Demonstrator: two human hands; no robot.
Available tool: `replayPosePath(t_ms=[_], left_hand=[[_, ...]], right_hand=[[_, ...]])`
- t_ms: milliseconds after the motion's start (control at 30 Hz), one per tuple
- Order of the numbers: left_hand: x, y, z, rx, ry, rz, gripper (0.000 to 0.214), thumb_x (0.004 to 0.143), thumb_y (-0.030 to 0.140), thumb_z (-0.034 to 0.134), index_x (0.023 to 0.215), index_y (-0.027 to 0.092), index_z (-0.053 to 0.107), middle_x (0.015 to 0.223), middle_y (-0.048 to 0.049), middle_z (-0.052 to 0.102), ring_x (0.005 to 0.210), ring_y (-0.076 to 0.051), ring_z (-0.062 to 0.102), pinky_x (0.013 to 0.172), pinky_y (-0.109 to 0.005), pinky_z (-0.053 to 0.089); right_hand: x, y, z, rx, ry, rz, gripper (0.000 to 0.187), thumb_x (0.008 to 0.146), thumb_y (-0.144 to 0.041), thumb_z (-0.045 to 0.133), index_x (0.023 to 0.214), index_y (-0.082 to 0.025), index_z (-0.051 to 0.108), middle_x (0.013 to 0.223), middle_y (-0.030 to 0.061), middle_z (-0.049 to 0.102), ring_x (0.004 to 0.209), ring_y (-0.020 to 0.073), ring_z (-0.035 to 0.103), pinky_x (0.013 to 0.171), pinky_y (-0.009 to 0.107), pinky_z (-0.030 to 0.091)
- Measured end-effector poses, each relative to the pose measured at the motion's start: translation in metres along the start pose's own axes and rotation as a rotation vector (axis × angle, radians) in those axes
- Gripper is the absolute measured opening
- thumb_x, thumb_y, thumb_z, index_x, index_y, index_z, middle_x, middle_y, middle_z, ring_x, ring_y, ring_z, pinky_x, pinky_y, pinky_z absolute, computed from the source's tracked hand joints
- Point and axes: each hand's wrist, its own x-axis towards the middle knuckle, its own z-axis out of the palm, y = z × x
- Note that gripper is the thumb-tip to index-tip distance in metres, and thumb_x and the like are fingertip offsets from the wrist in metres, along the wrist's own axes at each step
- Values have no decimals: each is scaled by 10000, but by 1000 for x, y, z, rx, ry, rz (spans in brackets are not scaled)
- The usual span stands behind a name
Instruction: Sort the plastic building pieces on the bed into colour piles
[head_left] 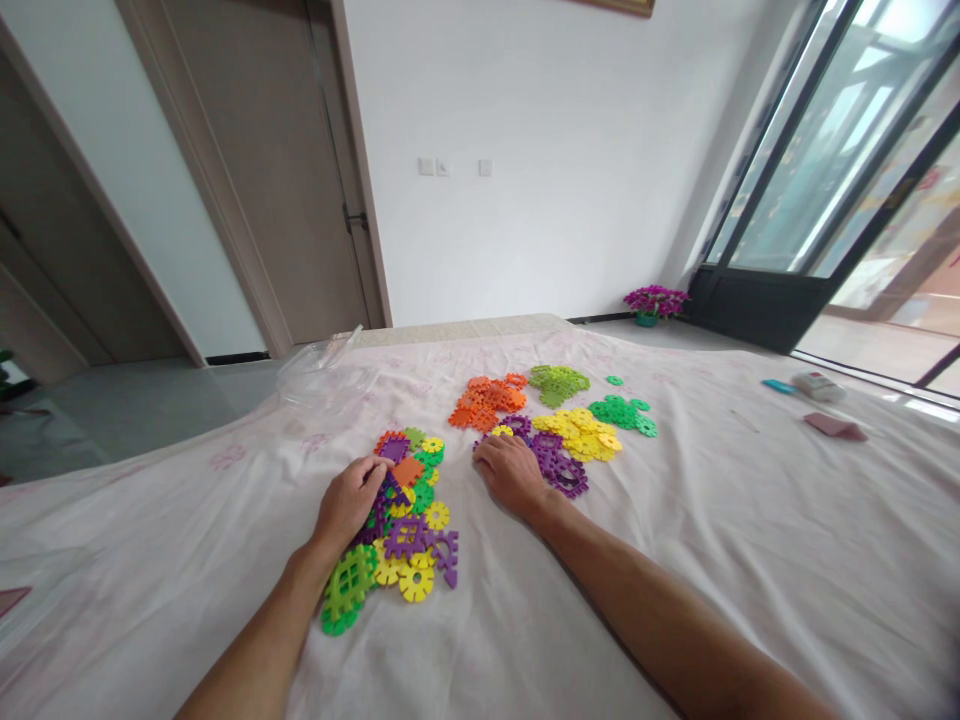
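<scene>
My left hand (351, 500) rests at the left edge of a mixed pile of plastic interlocking pieces, its fingers curled together near a purple piece (394, 449) and an orange piece (407, 471). Whether it pinches a piece is hidden. In the same pile lie yellow discs (417, 580), green pieces and a purple window-shaped piece (406, 537). My right hand (510, 472) reaches to the left side of a purple pile (559, 468), fingers bent down and pressed together. A yellow disc (502, 430) shows just beyond its knuckles; what lies under the fingertips is hidden.
Beyond my hands are single-colour piles: orange (487, 400), light green (559, 383), yellow (581, 435) and green (622, 412). A clear plastic bag (322, 375) lies at the far left of the cloth (720, 500). At the right are a white object (817, 386) and a pinkish item (835, 426).
</scene>
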Motion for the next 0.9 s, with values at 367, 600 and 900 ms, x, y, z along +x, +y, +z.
replayPosePath(t_ms=[367,600,900], left_hand=[[1,-3,1,-4,0,12,361,888,439,400,992,255,692,1106,-7,715,1056,-200,631,927,-301,450],[1,-2,0,6,7,14,352,881,426,406,984,258,698,1101,-4,718,1042,-196,637,917,-288,456],[0,-2,1,3,-4,-5,349,880,429,408,994,268,695,1102,5,717,1048,-198,632,909,-294,455]], right_hand=[[-1,-1,1,-36,14,32,179,914,-303,542,1024,-228,662,994,69,652,967,204,520,826,313,330],[-1,2,1,38,67,-4,217,960,-287,481,997,-245,691,938,51,679,919,180,571,832,295,358],[-1,3,9,448,387,82,239,961,-312,467,1075,-226,659,1036,45,687,959,163,626,875,259,450]])
